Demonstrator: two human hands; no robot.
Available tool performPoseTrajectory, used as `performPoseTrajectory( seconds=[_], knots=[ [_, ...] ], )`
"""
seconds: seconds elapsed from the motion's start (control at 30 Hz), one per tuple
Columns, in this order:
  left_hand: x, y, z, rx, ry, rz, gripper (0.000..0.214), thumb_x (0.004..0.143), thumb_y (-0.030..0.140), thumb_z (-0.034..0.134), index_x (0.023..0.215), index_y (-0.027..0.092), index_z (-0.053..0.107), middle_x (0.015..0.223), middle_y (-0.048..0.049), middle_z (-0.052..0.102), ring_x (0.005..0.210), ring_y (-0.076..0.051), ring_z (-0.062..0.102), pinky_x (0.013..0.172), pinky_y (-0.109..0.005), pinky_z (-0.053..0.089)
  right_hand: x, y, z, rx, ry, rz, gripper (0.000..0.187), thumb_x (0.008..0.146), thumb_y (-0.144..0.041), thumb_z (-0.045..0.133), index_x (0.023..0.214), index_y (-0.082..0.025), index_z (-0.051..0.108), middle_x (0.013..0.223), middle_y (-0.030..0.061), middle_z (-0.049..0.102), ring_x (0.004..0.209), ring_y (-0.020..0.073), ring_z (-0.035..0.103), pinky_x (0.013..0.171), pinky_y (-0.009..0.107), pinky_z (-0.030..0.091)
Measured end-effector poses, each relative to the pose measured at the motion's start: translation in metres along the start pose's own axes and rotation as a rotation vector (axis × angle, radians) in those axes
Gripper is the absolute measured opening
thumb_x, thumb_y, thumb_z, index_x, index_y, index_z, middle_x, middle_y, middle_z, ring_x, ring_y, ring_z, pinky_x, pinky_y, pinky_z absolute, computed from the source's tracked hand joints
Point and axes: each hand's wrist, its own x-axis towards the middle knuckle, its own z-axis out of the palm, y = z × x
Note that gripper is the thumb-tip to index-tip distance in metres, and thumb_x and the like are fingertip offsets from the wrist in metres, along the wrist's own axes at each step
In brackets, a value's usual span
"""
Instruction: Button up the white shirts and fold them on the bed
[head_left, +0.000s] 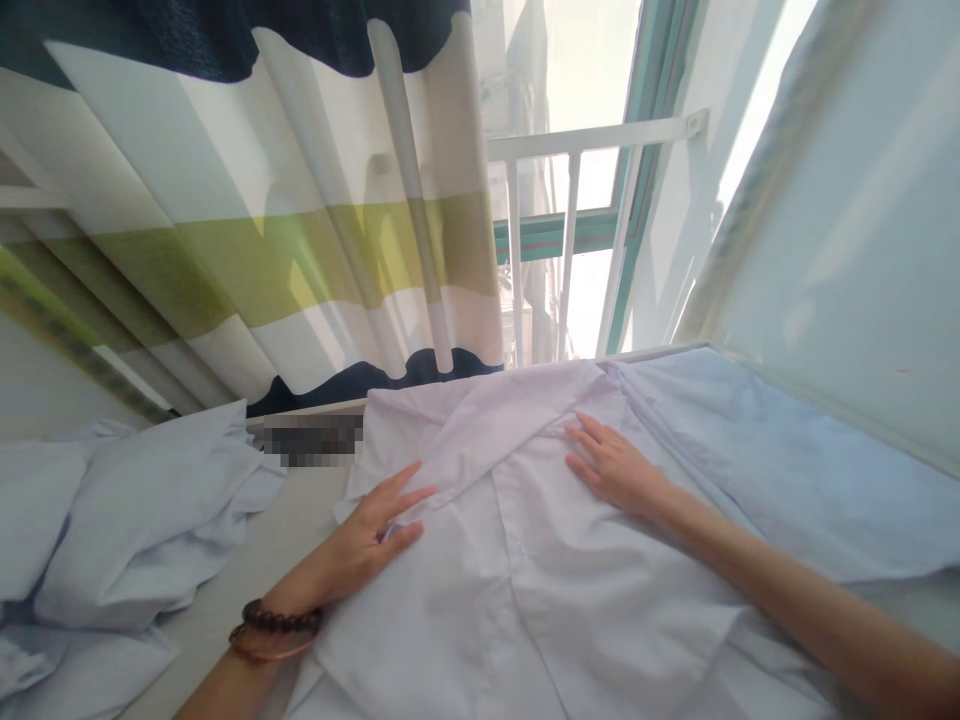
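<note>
Plainly, the white cotton button-up shirt (525, 600) lies spread on the pale beige counter (255, 560), its long axis running from the person out toward the bright railed window (570, 200). Both hands press flat on it, fingers splayed and gripping nothing: the left hand (371, 535) at the shirt's left edge, the right hand (615, 470) farther out (nearer the shirt's far end). Crumpled pale blue cloth (142, 510) lies well apart to the left.

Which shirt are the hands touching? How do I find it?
Start at the green-and-white striped curtain by the window. Just below it, a white button-front shirt lies spread flat under the left hand and right hand. Unlike the crumpled pale blue cloth heap beside it, it is smooth.
</note>
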Motion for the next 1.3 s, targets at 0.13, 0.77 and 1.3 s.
performPoseTrajectory(
  seconds=[0.13, 0.77, 1.3],
  knots=[
    [-0.048, -0.002, 0.007, -0.036, 0.042, 0.038, 0.041, 0.092, 0.05, 0.051, 0.128, 0.035, 0.064, 0.152, -0.0006, 0.046, 0.139, -0.025, 0.043, 0.115, -0.041, 0.036, -0.027, -0.001, -0.001, 0.078, 0.014, -0.025, 0.049, 0.098, -0.042, 0.036, 0.135, -0.017, 0.057, 0.153, 0.0143, 0.041, 0.142, 0.0297, 0.037, 0.117, 0.048, 0.031],
    [-0.091, -0.008, -0.03, -0.491, -0.02, -0.342, 0.034, 0.091, 0.052, 0.046, 0.088, 0.02, 0.059, 0.089, -0.0016, 0.063, 0.087, -0.021, 0.057, 0.079, -0.028, 0.046, -0.019, -0.159, -0.034, 0.325, -0.13, -0.408, 0.025, 0.095, -0.028, 0.052, 0.111, -0.016, 0.066, 0.112, 0.0122, 0.063, 0.103, 0.0257, 0.059, 0.093, 0.041, 0.048],
    [-0.116, -0.014, -0.047, -0.835, -0.278, -0.351, 0.03, 0.073, 0.025, 0.068, 0.095, 0.021, 0.048, 0.085, 0.0038, 0.059, 0.079, -0.015, 0.055, 0.066, -0.022, 0.039, -0.034, -0.181, -0.005, 0.472, -0.178, -0.486, 0.026, 0.094, -0.029, 0.052, 0.116, -0.019, 0.061, 0.114, 0.0104, 0.059, 0.105, 0.0255, 0.051, 0.096, 0.044, 0.042]
  ],
)
